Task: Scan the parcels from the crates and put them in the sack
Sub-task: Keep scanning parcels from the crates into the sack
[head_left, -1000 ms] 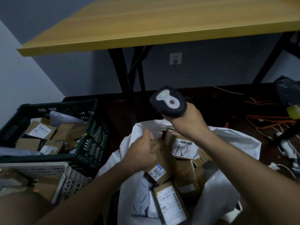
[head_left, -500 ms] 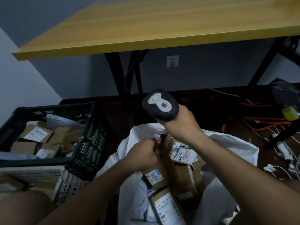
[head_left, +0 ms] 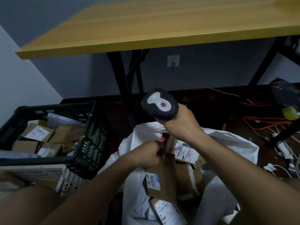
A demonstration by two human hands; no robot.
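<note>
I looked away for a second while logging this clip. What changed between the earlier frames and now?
The left hand sank a little deeper into the white sack, still gripping the brown parcel. The right hand kept holding the scanner above the sack. The dark crate and its parcels look unchanged.

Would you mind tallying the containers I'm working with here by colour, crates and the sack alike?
Dark green crate: 1, holding parcels
White crate: 1, nearer than the green one
White sack: 1, open, with parcels inside
Total: 3 containers

The left hand grips a cardboard parcel over the sack; the right hand holds the scanner.
</note>
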